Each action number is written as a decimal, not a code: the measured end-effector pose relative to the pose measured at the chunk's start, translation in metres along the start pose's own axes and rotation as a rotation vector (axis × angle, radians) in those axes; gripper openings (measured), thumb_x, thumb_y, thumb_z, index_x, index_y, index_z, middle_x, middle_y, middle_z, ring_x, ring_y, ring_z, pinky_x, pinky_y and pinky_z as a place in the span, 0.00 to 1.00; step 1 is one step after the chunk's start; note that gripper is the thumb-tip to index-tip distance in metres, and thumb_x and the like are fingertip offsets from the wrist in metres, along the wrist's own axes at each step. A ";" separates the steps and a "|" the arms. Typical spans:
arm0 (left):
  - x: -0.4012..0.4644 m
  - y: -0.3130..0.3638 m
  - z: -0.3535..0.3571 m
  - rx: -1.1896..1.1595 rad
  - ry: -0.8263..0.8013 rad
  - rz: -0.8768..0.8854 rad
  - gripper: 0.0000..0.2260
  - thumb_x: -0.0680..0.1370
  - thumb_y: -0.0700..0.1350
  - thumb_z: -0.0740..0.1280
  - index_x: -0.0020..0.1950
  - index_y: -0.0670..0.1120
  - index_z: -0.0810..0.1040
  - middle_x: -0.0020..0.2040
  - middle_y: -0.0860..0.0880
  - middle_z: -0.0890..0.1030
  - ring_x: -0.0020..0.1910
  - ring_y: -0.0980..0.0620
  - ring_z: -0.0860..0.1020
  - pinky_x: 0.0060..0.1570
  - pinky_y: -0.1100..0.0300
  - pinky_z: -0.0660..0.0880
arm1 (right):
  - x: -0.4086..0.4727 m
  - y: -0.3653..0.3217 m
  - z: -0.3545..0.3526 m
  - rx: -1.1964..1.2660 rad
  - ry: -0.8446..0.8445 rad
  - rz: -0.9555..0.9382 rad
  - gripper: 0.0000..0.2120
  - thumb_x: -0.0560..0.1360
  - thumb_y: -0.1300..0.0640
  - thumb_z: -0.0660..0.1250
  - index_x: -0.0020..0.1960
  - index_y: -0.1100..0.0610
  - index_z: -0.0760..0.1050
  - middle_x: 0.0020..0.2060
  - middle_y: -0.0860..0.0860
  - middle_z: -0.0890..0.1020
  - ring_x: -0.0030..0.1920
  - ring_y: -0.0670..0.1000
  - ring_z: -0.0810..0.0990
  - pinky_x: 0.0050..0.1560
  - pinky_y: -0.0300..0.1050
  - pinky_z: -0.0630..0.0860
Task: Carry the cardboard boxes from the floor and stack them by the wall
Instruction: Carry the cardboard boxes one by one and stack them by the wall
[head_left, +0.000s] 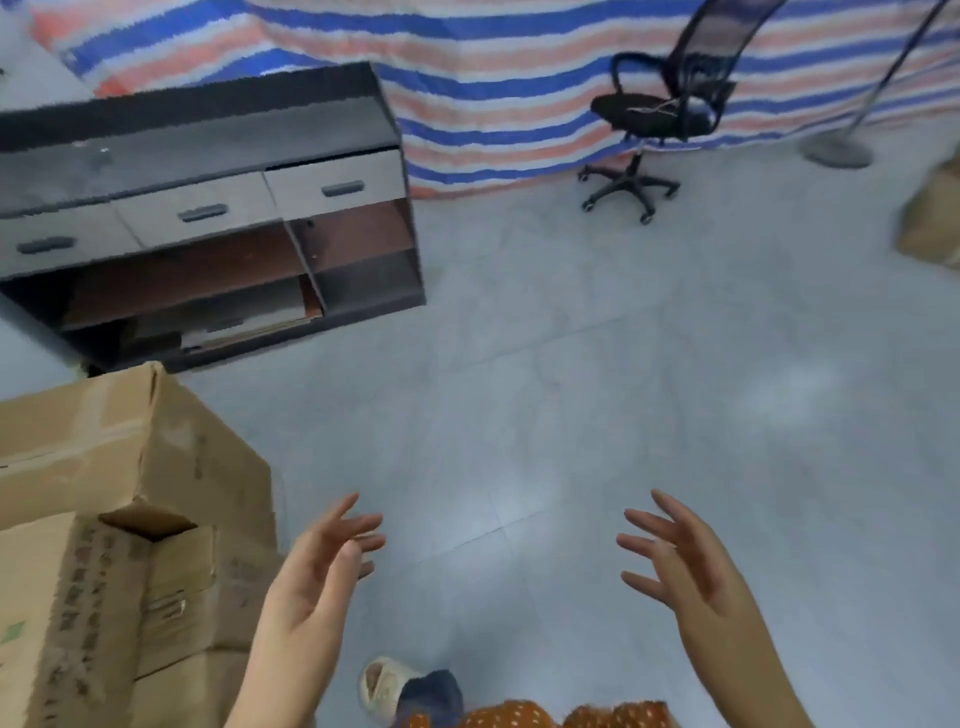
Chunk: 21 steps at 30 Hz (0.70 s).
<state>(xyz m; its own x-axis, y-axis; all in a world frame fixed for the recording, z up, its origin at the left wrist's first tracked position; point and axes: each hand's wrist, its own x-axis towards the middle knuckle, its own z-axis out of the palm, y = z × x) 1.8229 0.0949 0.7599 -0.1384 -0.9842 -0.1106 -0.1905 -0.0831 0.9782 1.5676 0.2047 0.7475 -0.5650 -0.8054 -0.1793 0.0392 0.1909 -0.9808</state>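
Beside the left hand (317, 566), stacked cardboard boxes (130, 519) stood on the floor (571, 389); left hand and right hand (685, 566) were spread wide, holding nothing.

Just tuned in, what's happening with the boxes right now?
Nothing is being carried at this moment. The left hand and right hand are both open and empty above the tiled floor. Stacked cardboard boxes sit at the person's left, and another box lies at the far right edge.

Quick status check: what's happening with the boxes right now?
Left hand and right hand open, empty. Stacked cardboard boxes at left; another box far right. Floor between bare.
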 end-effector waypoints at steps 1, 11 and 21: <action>-0.005 0.002 0.029 0.000 -0.059 0.011 0.15 0.79 0.36 0.57 0.62 0.48 0.74 0.52 0.47 0.82 0.48 0.54 0.82 0.47 0.64 0.79 | -0.010 0.005 -0.031 0.008 0.059 0.007 0.22 0.68 0.46 0.62 0.63 0.44 0.72 0.53 0.42 0.82 0.53 0.47 0.82 0.49 0.49 0.81; -0.060 0.034 0.260 0.057 -0.559 0.107 0.16 0.80 0.36 0.57 0.61 0.53 0.74 0.51 0.50 0.83 0.49 0.55 0.82 0.48 0.65 0.78 | -0.101 0.046 -0.249 0.088 0.629 0.078 0.16 0.78 0.64 0.59 0.61 0.47 0.74 0.53 0.49 0.83 0.51 0.47 0.83 0.48 0.47 0.81; -0.071 0.052 0.419 0.140 -0.866 0.149 0.16 0.80 0.36 0.58 0.61 0.54 0.75 0.54 0.55 0.82 0.53 0.53 0.81 0.52 0.52 0.75 | -0.088 0.065 -0.344 0.133 0.864 0.146 0.17 0.78 0.64 0.60 0.60 0.46 0.74 0.52 0.47 0.83 0.50 0.46 0.83 0.49 0.45 0.80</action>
<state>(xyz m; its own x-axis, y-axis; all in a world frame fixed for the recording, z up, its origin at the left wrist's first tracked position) 1.4156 0.2258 0.7453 -0.8466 -0.5151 -0.1337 -0.2211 0.1120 0.9688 1.3363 0.4807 0.7254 -0.9698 -0.0622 -0.2359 0.2247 0.1483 -0.9631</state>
